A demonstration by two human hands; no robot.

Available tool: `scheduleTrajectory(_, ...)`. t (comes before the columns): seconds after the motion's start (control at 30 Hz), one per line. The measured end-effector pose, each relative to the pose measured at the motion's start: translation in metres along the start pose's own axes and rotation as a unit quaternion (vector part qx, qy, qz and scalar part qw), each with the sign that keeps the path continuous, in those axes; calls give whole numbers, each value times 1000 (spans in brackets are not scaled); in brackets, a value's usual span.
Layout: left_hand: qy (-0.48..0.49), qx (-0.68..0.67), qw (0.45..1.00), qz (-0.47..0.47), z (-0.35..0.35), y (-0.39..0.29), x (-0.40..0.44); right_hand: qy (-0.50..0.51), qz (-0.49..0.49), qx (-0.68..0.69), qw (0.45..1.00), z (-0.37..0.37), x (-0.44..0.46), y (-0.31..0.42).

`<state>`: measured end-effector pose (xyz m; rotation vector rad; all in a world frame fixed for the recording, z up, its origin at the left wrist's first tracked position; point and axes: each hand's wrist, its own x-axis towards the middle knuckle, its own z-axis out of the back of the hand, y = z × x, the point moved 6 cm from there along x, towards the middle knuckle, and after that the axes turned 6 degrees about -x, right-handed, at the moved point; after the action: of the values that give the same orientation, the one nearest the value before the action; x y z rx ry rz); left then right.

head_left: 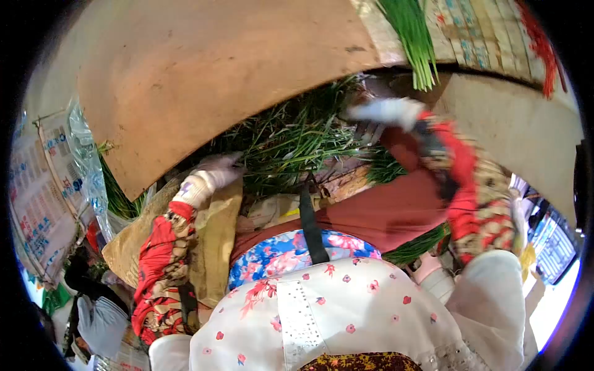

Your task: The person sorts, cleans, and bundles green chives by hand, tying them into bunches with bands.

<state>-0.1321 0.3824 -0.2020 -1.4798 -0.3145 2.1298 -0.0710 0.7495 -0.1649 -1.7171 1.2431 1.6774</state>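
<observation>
My left hand (219, 170), in a light glove with a white cuff, is at the left edge of a heap of loose green stalks (297, 139), beside a tan sack (213, 247). Whether its fingers hold any stalks is not clear. At the heap's upper right is my right hand (371, 111), also gloved and smeared by motion, so its fingers cannot be made out. The heap lies below the edge of a brown board (229, 68), above my lap.
A bundle of green stalks (411, 40) hangs over the board's upper right edge, with red strands (541, 46) farther right. More green stalks (117, 188) stand at left by clear plastic (86, 154). Another green bunch (417, 244) lies by my right thigh.
</observation>
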Motion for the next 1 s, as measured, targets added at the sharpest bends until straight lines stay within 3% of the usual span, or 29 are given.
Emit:
scheduleTrajectory(0.07,1,-28,1000,5,-18,14,10,-11,-62,-72,995,-32,65,-6)
scheduleTrajectory(0.13,54,-37,997,51,-41,28,22,-66,-64,-160,983,-64,121,-21)
scheduleTrajectory(0.17,109,-55,993,-11,-52,24,28,-94,-63,-197,974,-77,136,-28)
scheduleTrajectory(0.2,54,-136,987,58,-65,39,28,-117,-66,-227,965,-90,151,-37)
scheduleTrajectory(0.27,-3,-197,975,104,-79,56,29,-149,-69,-259,952,-107,163,-43)
scheduleTrajectory(0.77,-26,-223,966,127,-73,104,32,-198,-73,-227,951,-140,170,-60)
scheduleTrajectory(1.0,-39,-190,976,103,-49,103,35,-230,-38,-270,934,-128,178,-31)
